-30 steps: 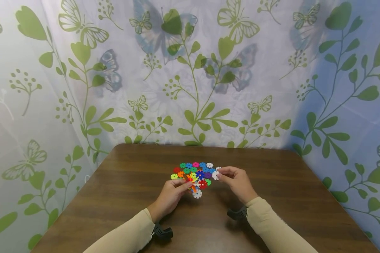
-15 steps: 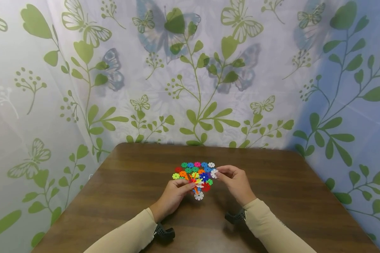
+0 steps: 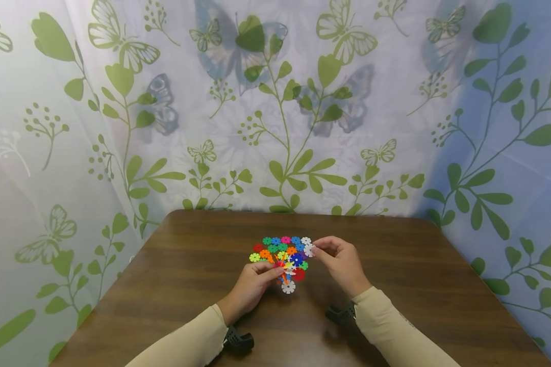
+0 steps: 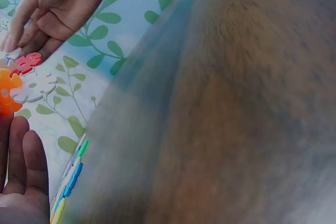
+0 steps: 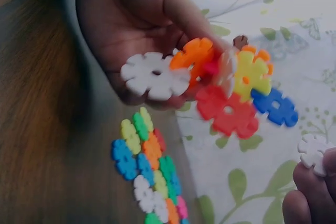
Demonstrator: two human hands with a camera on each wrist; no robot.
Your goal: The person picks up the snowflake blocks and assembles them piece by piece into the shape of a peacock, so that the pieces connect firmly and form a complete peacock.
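In the head view my left hand (image 3: 251, 286) pinches a built cluster of snowflake discs above the table. The right wrist view shows that cluster's white disc (image 5: 152, 77), red disc (image 5: 227, 113), yellow disc (image 5: 252, 77) and blue disc (image 5: 275, 107) fitted together at different angles. My right hand (image 3: 343, 266) pinches a single white snowflake disc (image 3: 309, 250) between thumb and fingertips, to the right of the cluster and apart from it. From the left wrist, only an orange disc (image 4: 7, 93) and a few neighbours show, at the frame's edge.
Several loose snowflake discs (image 3: 273, 248) in many colours lie in rows on the brown wooden table (image 3: 202, 239), beyond and beneath the cluster. A curtain (image 3: 275, 132) printed with leaves and butterflies hangs behind the table's far edge.
The cluster in my left hand has shifted slightly to the right. My right hand with its white disc has come a little closer to it. The loose discs stay in place.
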